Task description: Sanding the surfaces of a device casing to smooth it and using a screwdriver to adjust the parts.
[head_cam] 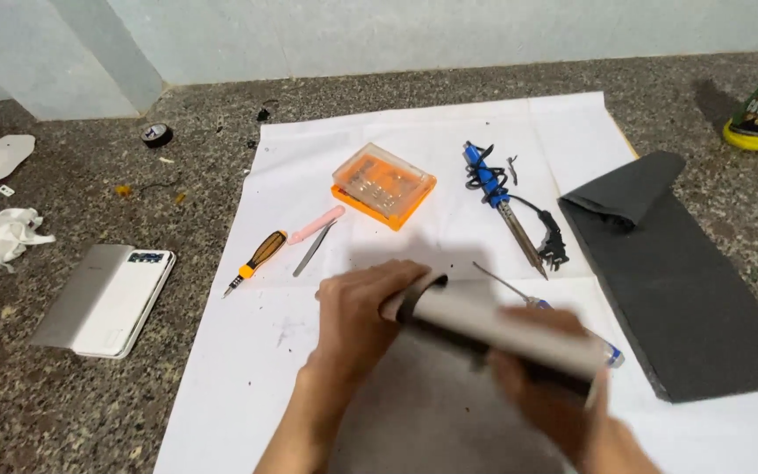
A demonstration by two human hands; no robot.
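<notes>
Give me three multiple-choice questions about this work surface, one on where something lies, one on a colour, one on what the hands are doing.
1. Where does the soldering iron lie?
A. right of the orange bit case
B. on the black mat
C. beside the black tape roll

2. What colour is the soldering iron's handle?
A. pink
B. blue
C. green

3. What state is the grey flat device in?
A. lying alone on the white paper
B. held by one hand only
C. held off the white paper by both hands

Answers:
1 A, the iron lies on the paper to the right of the case, left of the black mat.
2 B, its handle is blue.
3 C, the left hand takes its upper end and the right hand, blurred, its lower end.
</notes>
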